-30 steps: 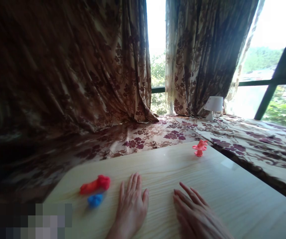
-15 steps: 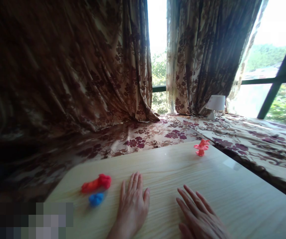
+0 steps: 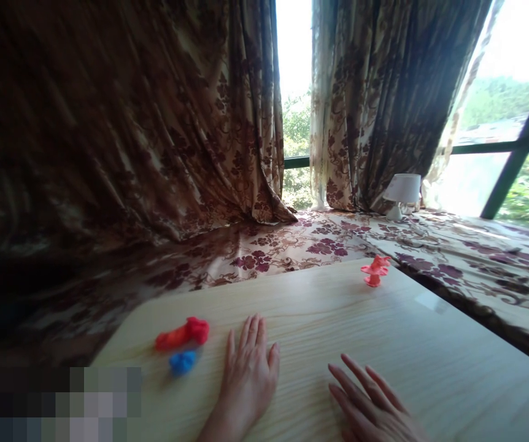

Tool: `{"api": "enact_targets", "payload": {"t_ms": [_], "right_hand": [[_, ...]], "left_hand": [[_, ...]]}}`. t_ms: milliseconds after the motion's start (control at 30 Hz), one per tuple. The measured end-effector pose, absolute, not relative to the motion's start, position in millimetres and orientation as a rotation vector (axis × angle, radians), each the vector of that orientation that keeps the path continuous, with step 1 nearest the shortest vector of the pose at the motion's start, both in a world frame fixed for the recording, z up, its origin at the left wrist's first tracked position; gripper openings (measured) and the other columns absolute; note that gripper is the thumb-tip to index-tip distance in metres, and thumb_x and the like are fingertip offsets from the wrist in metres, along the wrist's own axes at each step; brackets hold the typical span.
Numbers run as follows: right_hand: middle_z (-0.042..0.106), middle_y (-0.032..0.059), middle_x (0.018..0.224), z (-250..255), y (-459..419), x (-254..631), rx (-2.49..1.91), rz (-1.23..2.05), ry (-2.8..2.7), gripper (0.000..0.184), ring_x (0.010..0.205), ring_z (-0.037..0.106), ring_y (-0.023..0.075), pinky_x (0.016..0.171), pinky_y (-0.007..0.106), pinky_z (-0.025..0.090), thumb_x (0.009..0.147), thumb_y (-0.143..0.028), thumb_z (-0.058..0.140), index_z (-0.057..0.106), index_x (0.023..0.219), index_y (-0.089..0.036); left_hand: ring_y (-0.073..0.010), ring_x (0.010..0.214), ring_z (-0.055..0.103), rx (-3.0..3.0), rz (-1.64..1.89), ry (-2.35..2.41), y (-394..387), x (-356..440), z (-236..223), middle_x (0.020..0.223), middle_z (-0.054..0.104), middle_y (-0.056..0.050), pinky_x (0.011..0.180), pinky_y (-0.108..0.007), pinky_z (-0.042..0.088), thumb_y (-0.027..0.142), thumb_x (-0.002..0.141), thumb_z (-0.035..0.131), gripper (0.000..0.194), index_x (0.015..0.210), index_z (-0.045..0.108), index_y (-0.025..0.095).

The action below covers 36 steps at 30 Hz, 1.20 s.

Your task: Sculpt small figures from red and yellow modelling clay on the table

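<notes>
The table is pale wood with wavy lines. On it sits a small blue lump. Just behind the blue lump lies a longer red lump. Well to its right, farther back, stands a pink shape with a wide top.

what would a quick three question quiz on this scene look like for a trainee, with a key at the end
1. Yes or no: is the left hand gripping anything?

2. Which of these stands on the table, near its far right corner?
a) the blue lump
b) the pink figure
c) the white lamp

3. Fill in: seen from the head camera, the red-and-orange piece lies to the ____ of the left hand.

Key: 1. No; 2. b; 3. left
</notes>
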State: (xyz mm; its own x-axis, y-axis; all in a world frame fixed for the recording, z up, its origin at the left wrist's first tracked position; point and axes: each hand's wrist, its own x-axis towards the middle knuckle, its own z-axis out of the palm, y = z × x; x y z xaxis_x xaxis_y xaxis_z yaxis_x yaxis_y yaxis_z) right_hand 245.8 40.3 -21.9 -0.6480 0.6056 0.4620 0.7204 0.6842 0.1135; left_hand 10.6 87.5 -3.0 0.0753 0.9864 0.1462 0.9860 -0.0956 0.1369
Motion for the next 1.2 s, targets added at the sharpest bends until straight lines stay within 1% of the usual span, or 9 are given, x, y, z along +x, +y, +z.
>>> {"api": "enact_targets", "payload": {"t_ms": [200, 433, 567, 667, 767, 833, 967, 1133, 1200], "right_hand": [[0.044, 0.0087, 0.134, -2, 76, 266, -1.659, -0.191, -2.278, 0.042, 0.126, 0.037, 0.0283, 0.097, 0.05, 0.038, 0.088, -0.031, 0.032, 0.057, 0.12, -0.02], [0.043, 0.0026, 0.136, -27, 23, 267, -1.158, -0.335, -2.476, 0.044, 0.123, 0.042, 0.0227, 0.093, 0.032, 0.045, 0.084, -0.025, 0.046, 0.047, 0.129, -0.026], [0.04, 0.009, 0.137, -1, 55, 232, -1.366, -0.228, -2.449, 0.043, 0.128, 0.031, 0.0295, 0.1, 0.049, 0.034, 0.087, -0.035, 0.043, 0.05, 0.126, -0.02], [0.042, 0.0149, 0.135, 14, 78, 243, -1.707, -0.072, -2.365, 0.045, 0.127, 0.033, 0.0324, 0.098, 0.053, 0.034, 0.088, -0.041, 0.039, 0.054, 0.122, -0.016], [0.04, 0.0105, 0.137, 6, 62, 269, -1.625, -0.133, -2.417, 0.043, 0.127, 0.033, 0.0292, 0.099, 0.052, 0.034, 0.09, -0.037, 0.035, 0.047, 0.128, -0.02], [0.04, 0.0072, 0.137, -7, 39, 276, -1.396, -0.288, -2.468, 0.047, 0.125, 0.038, 0.0246, 0.099, 0.043, 0.037, 0.089, -0.029, 0.039, 0.036, 0.135, -0.023], [0.046, -0.0036, 0.133, -12, 19, 244, -0.905, -0.382, -2.619, 0.038, 0.123, 0.042, 0.0205, 0.101, 0.034, 0.036, 0.087, -0.026, 0.048, 0.048, 0.124, -0.034], [0.041, 0.0076, 0.137, 20, 50, 223, -1.386, -0.044, -2.48, 0.039, 0.129, 0.031, 0.0274, 0.101, 0.05, 0.032, 0.088, -0.031, 0.042, 0.05, 0.125, -0.024], [0.041, 0.0061, 0.137, 23, 49, 243, -1.495, -0.02, -2.439, 0.04, 0.128, 0.032, 0.0275, 0.101, 0.052, 0.032, 0.089, -0.028, 0.038, 0.048, 0.127, -0.027]], "left_hand": [[-0.0203, 0.134, 0.021, 2.295, 0.291, 2.112, 88, 12, -2, 0.145, 0.024, -0.004, 0.11, -0.046, 0.013, 0.038, 0.089, 0.021, 0.054, 0.137, 0.028, 0.012], [-0.0211, 0.135, 0.019, 2.325, 0.258, 2.115, 87, 11, -1, 0.145, 0.023, -0.005, 0.11, -0.046, 0.013, 0.037, 0.089, 0.021, 0.055, 0.137, 0.027, 0.011], [-0.0221, 0.134, 0.02, 2.328, 0.221, 2.126, 87, 13, 3, 0.145, 0.023, -0.006, 0.11, -0.047, 0.014, 0.035, 0.088, 0.023, 0.055, 0.137, 0.027, 0.01], [-0.022, 0.134, 0.022, 2.328, 0.214, 2.133, 86, 13, 5, 0.145, 0.024, -0.006, 0.109, -0.047, 0.014, 0.036, 0.088, 0.023, 0.055, 0.137, 0.028, 0.01], [-0.0218, 0.134, 0.022, 2.332, 0.22, 2.129, 86, 13, 4, 0.144, 0.025, -0.006, 0.109, -0.047, 0.014, 0.036, 0.088, 0.023, 0.056, 0.137, 0.028, 0.01], [-0.0216, 0.134, 0.022, 2.337, 0.226, 2.123, 86, 13, 3, 0.145, 0.025, -0.006, 0.109, -0.047, 0.015, 0.036, 0.088, 0.023, 0.056, 0.137, 0.028, 0.01], [-0.0218, 0.134, 0.021, 2.349, 0.219, 2.137, 87, 12, 1, 0.145, 0.024, -0.006, 0.109, -0.047, 0.015, 0.036, 0.088, 0.023, 0.056, 0.137, 0.028, 0.009], [-0.022, 0.134, 0.022, 2.365, 0.22, 2.139, 88, 11, 1, 0.144, 0.025, -0.006, 0.109, -0.048, 0.016, 0.036, 0.088, 0.022, 0.056, 0.137, 0.028, 0.01], [-0.022, 0.134, 0.023, 2.359, 0.227, 2.132, 87, 12, 1, 0.144, 0.025, -0.006, 0.109, -0.048, 0.016, 0.036, 0.088, 0.023, 0.055, 0.137, 0.028, 0.01]]}}
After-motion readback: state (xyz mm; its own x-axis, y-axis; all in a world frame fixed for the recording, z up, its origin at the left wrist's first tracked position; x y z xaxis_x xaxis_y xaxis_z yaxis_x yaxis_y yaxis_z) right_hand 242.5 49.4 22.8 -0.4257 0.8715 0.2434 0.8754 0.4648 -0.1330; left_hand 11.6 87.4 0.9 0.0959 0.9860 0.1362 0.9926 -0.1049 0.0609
